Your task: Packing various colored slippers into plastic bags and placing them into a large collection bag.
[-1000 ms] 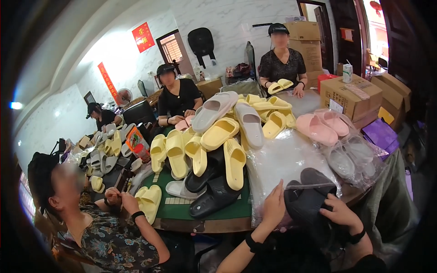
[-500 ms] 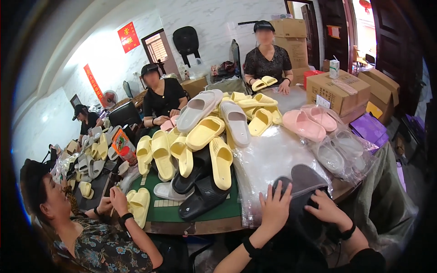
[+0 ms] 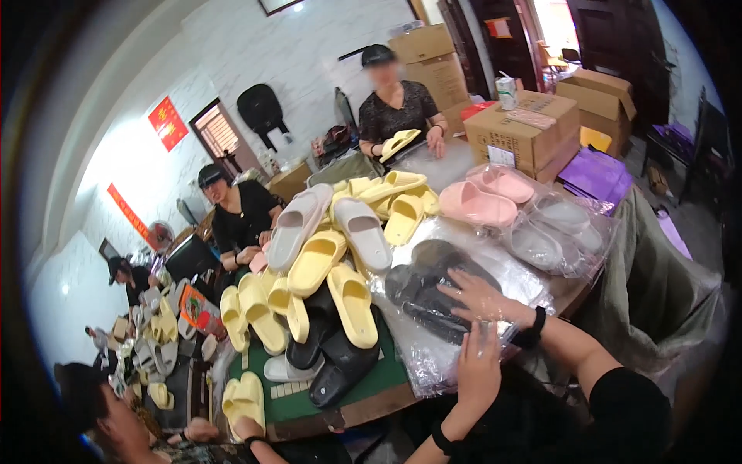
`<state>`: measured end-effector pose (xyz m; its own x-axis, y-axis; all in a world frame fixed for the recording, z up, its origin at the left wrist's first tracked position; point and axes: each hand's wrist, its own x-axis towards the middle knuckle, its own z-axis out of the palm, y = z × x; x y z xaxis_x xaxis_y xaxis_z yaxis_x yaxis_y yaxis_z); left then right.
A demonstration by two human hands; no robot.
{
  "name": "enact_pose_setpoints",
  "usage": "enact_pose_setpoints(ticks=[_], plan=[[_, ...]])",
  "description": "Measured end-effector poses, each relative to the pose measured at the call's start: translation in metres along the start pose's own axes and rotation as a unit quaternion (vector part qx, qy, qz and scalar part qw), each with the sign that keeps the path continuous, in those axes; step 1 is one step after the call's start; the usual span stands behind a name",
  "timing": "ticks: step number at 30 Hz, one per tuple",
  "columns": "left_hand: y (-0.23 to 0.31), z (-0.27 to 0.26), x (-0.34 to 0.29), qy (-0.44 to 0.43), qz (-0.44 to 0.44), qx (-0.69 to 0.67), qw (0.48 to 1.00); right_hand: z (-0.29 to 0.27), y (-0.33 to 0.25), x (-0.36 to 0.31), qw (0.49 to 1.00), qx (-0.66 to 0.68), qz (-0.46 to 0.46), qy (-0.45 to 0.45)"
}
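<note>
A pair of dark grey slippers [image 3: 421,300] lies on the stack of clear plastic bags [image 3: 421,359] at the table's near edge, with shiny film over it, seemingly inside a bag. My right hand [image 3: 483,298] rests on the slippers' right side, fingers spread. At the bag's near edge is my left hand [image 3: 478,375], its fingers stretched out and pointing away from me; whether they pinch the film is hard to see. Just beyond lie a bagged grey pair [image 3: 537,246] and pink slippers [image 3: 479,203].
Left of the bags rises a pile of yellow slippers [image 3: 318,263] with grey and black ones. A cardboard box [image 3: 525,131] stands at the far right, beside purple bags [image 3: 595,178]. Co-workers sit around the table; one person's hand [image 3: 247,428] touches yellow slippers at the near left.
The dark slippers have gone from upright at the table edge to lying flat on the bags under film. My right hand has moved onto them, my left toward the near edge. The view has shifted.
</note>
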<state>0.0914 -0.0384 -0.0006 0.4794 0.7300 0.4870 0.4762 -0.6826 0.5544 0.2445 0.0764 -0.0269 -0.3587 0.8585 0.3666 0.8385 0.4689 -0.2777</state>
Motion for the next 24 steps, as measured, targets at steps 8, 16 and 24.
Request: enact_pose_setpoints(ticks=[8,16,24], plan=[[0.0,-0.016,0.001,-0.047,-0.092,-0.079,0.992,-0.066,-0.068,-0.127,0.979,0.177,0.076,0.063],[0.018,-0.02,0.015,-0.016,-0.059,-0.275,0.959,-0.06,-0.057,-0.108,0.977,-0.05,0.108,0.176],[0.009,-0.034,0.001,0.153,0.023,-0.115,0.981,-0.08,-0.03,-0.025,0.963,0.093,0.006,0.254]])
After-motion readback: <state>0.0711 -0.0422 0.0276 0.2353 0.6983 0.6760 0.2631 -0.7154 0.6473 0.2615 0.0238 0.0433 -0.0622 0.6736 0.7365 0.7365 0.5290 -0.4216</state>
